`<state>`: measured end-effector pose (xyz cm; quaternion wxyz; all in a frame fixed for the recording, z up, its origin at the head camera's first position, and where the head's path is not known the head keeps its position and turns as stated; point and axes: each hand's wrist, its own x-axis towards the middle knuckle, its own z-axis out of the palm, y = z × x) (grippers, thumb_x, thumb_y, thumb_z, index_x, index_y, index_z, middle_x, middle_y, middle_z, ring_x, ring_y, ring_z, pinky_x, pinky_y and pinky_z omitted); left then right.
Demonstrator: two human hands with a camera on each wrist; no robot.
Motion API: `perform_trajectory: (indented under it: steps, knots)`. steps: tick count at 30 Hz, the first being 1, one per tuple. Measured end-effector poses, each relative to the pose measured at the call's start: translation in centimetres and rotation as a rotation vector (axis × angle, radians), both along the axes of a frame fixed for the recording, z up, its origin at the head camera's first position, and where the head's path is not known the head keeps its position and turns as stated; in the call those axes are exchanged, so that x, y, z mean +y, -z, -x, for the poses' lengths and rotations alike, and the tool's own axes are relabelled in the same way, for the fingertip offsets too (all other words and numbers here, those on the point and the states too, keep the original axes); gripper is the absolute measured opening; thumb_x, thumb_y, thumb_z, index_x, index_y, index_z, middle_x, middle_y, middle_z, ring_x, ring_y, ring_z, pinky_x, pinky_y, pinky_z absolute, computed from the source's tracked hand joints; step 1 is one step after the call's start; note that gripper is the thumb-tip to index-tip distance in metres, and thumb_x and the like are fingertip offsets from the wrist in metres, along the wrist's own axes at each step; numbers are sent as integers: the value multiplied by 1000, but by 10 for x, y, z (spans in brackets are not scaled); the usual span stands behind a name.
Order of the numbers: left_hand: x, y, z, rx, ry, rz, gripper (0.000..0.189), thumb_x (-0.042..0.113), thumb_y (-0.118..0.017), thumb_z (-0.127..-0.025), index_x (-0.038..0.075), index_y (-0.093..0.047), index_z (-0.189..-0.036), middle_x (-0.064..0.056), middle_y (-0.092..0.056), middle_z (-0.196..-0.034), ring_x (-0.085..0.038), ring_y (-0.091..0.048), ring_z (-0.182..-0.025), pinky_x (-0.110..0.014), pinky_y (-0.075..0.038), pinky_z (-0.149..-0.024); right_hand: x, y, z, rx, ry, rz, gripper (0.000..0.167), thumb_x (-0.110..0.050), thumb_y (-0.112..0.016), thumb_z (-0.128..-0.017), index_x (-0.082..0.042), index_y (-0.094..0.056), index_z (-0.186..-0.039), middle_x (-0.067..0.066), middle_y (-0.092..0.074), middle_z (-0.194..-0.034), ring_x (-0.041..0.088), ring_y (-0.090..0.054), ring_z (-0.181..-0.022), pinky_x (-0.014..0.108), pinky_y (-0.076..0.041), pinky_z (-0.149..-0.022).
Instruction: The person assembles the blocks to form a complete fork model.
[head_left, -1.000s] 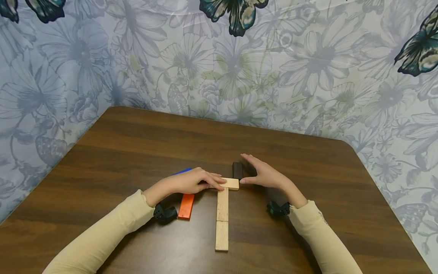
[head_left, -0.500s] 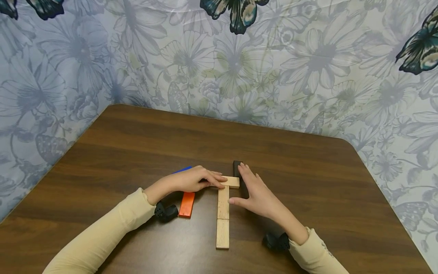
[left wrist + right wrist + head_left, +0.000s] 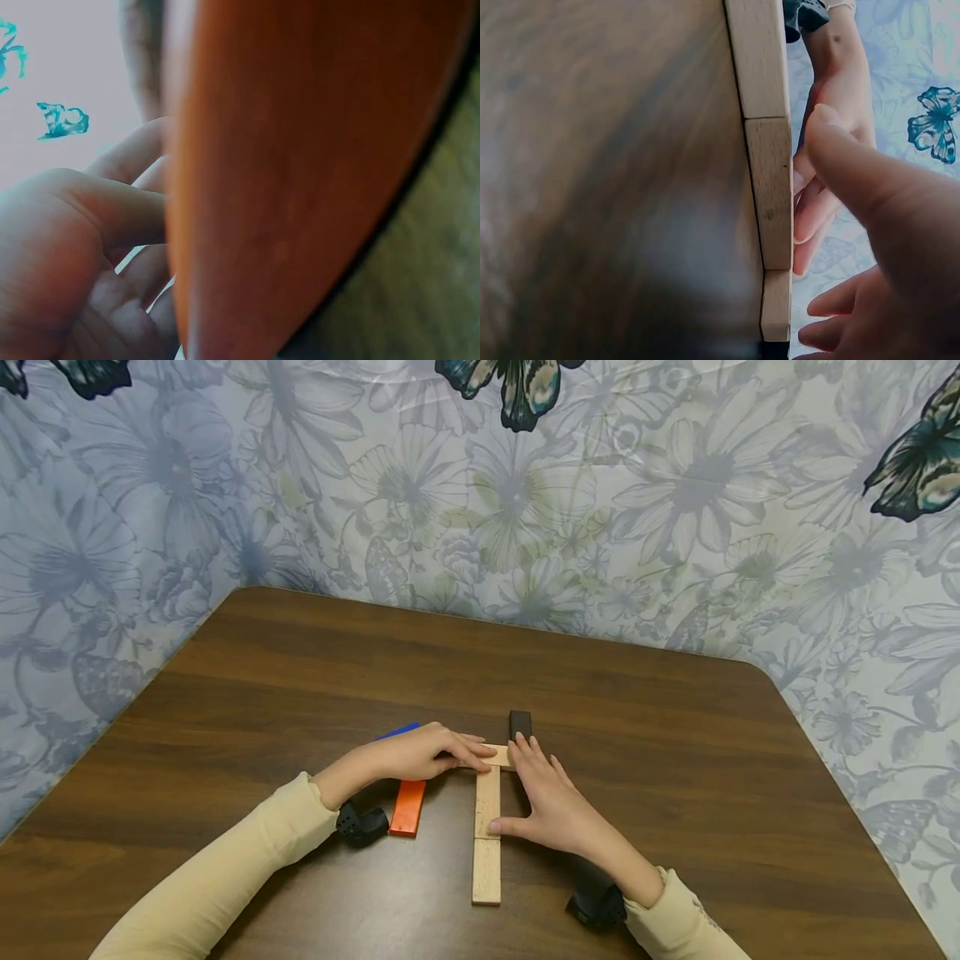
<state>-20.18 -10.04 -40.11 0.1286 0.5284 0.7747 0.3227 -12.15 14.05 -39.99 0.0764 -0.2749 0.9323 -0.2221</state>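
My left hand (image 3: 420, 753) lies over the crosswise plain wooden block (image 3: 498, 757), its fingertips at the block's top. Two more plain wooden blocks, a far one (image 3: 488, 797) and a near one (image 3: 487, 872), run end to end toward me, forming a T with it. My right hand (image 3: 551, 810) is spread, its fingers over the crosswise block's right end and its thumb above the far block. In the right wrist view that thumb (image 3: 855, 161) looks apart from the wood. Beyond my right fingertips is a black block (image 3: 520, 724).
An orange block (image 3: 407, 810) lies below my left wrist and fills much of the left wrist view. A blue block (image 3: 399, 730) is partly hidden behind my left hand. The brown table (image 3: 315, 652) ends at a floral, butterfly-printed backdrop (image 3: 517, 510).
My right hand has moved toward me and slightly left, from the black block's side to above the plain blocks. My left hand and the blocks have stayed in place.
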Motion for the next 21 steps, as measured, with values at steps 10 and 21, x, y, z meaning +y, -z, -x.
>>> perform_trajectory:
  steps: [10, 21]
  knots:
    - [0, -3, 0, -33, -10, 2, 37, -9, -54, -90, 7, -64, -122, -5, -50, -134, -26, -34, -131, -35, -36, -99, -2, -2, 0, -5, 12, -62, 106, -62, -64, -77, 5, -20, -146, 18, -7, -153, 28, -1, -139, 53, -6, -107]
    - [-45, -34, 5, -32, -127, 10, 49, 3, -63, -89, 2, -49, -136, -14, -43, -140, -31, -32, -132, -46, -34, -99, -2, -3, 1, 7, 11, -84, 105, -62, -63, -78, 5, -20, -146, 18, -7, -153, 28, -2, -139, 54, -7, -107]
